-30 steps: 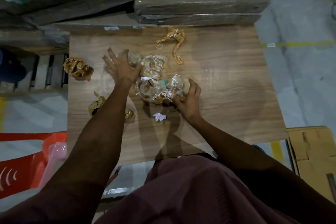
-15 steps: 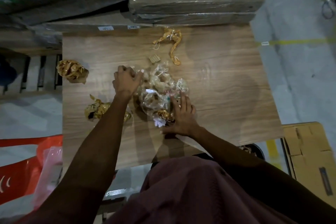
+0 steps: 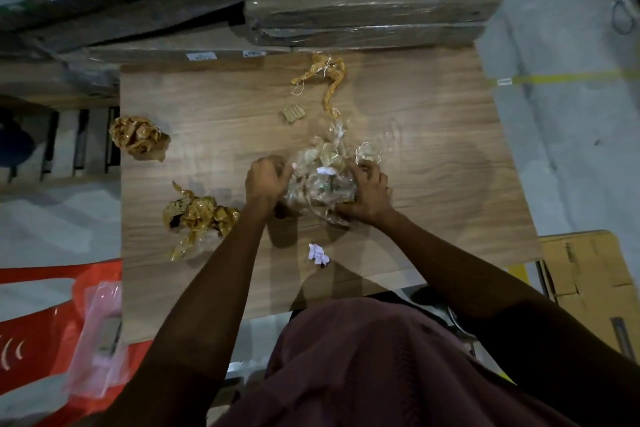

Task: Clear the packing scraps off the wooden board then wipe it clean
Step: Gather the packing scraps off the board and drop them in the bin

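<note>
Head view: both hands (image 3: 265, 180) (image 3: 369, 191) clasp plastic scraps (image 3: 320, 180) on board (image 3: 433, 156)

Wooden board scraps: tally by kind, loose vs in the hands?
Crumpled brown tape wads: 2
Twisted brown tape strip: 1
Small tan corrugated cardboard piece: 1
Small white crumpled paper scrap: 1
Clear plastic wrap bundle, between left hand and right hand: 1
Total: 6

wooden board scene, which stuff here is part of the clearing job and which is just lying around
Part of the job:
wooden board
clear plastic bundle between left hand and right hand
brown tape wads
twisted tape strip
white paper scrap
small cardboard piece

Just lying about:
wrapped boxes
flattened carton
red bag
</note>
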Available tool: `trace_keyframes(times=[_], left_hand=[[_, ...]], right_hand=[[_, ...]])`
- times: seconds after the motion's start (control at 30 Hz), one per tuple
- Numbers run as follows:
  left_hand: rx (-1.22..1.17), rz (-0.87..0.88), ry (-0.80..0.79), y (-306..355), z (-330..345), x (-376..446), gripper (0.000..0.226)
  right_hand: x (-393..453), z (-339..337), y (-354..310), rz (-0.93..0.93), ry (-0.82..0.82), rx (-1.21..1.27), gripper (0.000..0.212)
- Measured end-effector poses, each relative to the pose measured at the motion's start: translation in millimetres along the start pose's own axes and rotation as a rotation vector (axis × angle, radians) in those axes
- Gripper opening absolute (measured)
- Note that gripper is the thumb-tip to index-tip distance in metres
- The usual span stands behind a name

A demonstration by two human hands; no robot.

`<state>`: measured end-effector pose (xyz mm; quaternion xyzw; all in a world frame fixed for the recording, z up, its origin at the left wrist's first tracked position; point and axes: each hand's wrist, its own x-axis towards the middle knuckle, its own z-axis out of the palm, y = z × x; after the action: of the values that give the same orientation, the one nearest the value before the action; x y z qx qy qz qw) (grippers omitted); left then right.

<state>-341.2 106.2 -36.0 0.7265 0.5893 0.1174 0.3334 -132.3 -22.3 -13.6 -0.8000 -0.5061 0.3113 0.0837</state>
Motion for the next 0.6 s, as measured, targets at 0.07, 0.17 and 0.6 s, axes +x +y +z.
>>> trace_keyframes(times=[0.07, 0.17, 0.6], left_hand=[[0.145, 0.047, 0.050, 1, 11, -9, 0.042], [0.199, 0.032, 0.209, 5, 26, -21, 0.031], [-0.070, 0.042, 0.226, 8, 41, -30, 0.061]], right_hand=[[-4, 4, -4, 0.033, 0.001, 0.085, 0.102], [-6, 6, -8, 0.068, 0.004, 0.329, 0.092], [-13, -26, 8, 0.041, 0.384, 0.782, 0.017]])
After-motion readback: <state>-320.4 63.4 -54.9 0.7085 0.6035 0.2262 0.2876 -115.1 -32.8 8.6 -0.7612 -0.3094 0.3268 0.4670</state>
